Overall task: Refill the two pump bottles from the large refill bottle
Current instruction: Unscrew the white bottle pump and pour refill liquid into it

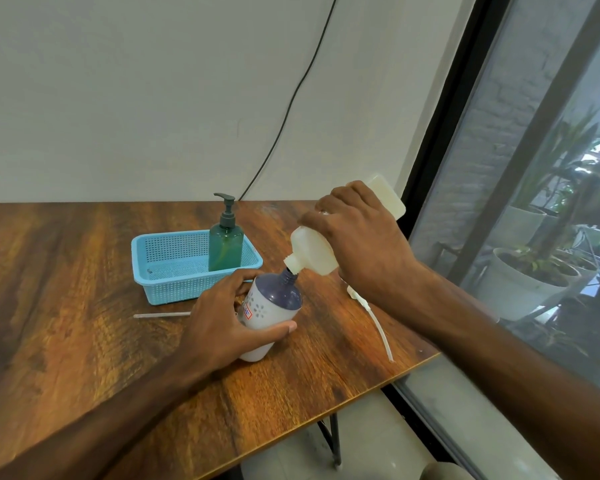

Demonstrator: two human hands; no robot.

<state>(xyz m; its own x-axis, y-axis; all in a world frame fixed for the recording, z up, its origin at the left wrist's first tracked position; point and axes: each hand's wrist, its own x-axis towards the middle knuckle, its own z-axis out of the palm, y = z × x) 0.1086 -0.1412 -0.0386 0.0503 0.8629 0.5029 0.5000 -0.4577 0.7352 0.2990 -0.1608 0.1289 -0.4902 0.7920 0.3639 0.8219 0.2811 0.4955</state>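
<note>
On the wooden bench (84, 271), my left grip (229, 320) steadied the white pump bottle (271, 317) while my right grip (357, 233) tipped the refill bottle (312, 251) into its neck; the green pump bottle (226, 244) waited capped in the basket (160, 268).

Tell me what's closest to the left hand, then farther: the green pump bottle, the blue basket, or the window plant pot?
From the left hand:
1. Blue basket, just behind it.
2. Green pump bottle, standing in the basket's right end.
3. Plant pot, outside the window, far right.

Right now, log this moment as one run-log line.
step: pouring | right hand: tilts refill bottle onto white bottle neck | left hand: steadies white bottle | green pump bottle: in basket, capped
</note>
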